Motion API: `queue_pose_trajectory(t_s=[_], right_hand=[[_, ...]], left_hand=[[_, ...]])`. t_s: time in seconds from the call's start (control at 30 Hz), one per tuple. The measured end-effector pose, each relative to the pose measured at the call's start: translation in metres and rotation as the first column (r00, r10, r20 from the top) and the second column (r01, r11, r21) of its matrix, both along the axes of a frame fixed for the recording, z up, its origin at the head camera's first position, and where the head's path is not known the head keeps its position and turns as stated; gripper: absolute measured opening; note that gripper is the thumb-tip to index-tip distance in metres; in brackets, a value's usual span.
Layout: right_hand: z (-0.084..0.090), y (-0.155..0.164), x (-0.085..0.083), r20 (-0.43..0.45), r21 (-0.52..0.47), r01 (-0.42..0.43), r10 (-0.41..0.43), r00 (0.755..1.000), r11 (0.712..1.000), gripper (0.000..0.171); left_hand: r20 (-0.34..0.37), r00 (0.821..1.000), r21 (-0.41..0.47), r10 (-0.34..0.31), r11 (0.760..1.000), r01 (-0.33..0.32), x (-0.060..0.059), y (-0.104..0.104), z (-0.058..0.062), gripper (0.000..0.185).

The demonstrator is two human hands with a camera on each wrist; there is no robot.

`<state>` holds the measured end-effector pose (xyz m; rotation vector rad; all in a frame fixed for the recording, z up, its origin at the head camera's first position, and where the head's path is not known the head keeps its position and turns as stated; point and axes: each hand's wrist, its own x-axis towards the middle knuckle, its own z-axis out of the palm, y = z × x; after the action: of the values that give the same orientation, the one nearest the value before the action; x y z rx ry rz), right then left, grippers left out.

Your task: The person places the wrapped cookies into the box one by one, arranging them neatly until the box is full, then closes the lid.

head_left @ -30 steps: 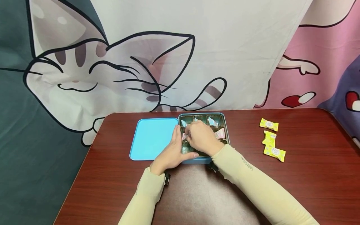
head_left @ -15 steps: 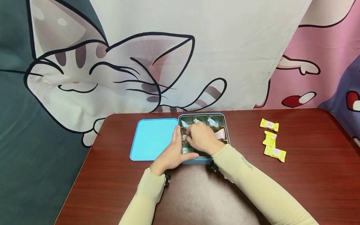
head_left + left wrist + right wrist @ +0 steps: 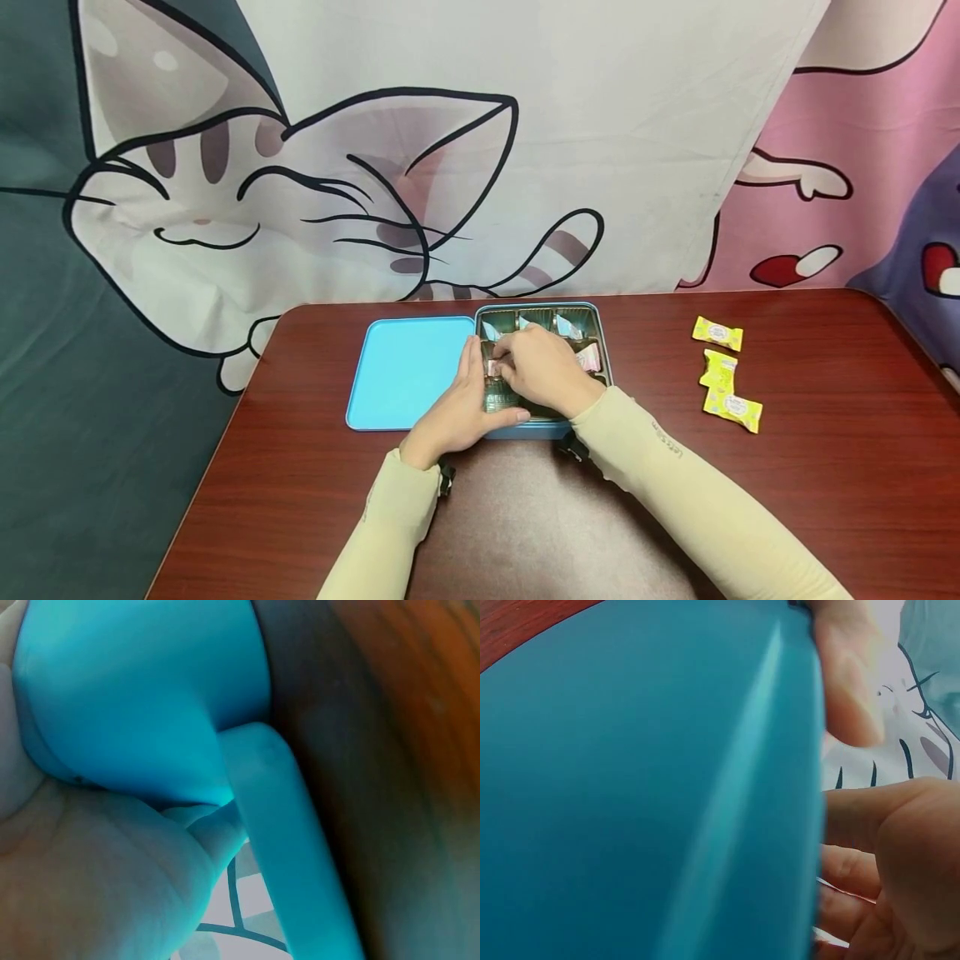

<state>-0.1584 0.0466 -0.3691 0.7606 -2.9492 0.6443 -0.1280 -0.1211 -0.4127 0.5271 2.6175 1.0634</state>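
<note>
- The right hand (image 3: 543, 367), fingers curled, seemed to pinch a pink-wrapped candy (image 3: 492, 367) in the tin's left middle compartment, at frame centre.
- The candy looked light, its wrapper likely slick and crinkly; its middle probably offered the surest hold.
- The left hand (image 3: 457, 408) lay straight-fingered along the tin (image 3: 525, 431), apparently stiff-walled.
- Another pink-wrapped candy (image 3: 588, 358) sat middle right; blue-wrapped candies (image 3: 567, 327) filled the top row.
- Yellow-wrapped candies (image 3: 717, 332) lay right of frame centre.

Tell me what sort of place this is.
Likely an indoor workspace staged for close work: a reddish-brown table, a cartoon-cat cloth hanging behind it, and an open compartmented blue box on top.
</note>
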Motion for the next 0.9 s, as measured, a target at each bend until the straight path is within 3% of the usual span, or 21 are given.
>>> queue_pose_trajectory(t_s=[0.43,0.9], right_hand=[[0.009,0.008,0.008,-0.011,-0.063,-0.006,0.006,1.0,0.998,0.018],[0.018,0.029,0.02,-0.067,-0.065,0.003,-0.008,0.998,0.998,0.022]], left_hand=[[-0.005,1.0,-0.005,0.004,1.0,-0.004,0.002,-0.001,0.001,0.124],[-0.001,1.0,-0.017,0.015,1.0,-0.015,0.001,0.001,0.0,0.125]])
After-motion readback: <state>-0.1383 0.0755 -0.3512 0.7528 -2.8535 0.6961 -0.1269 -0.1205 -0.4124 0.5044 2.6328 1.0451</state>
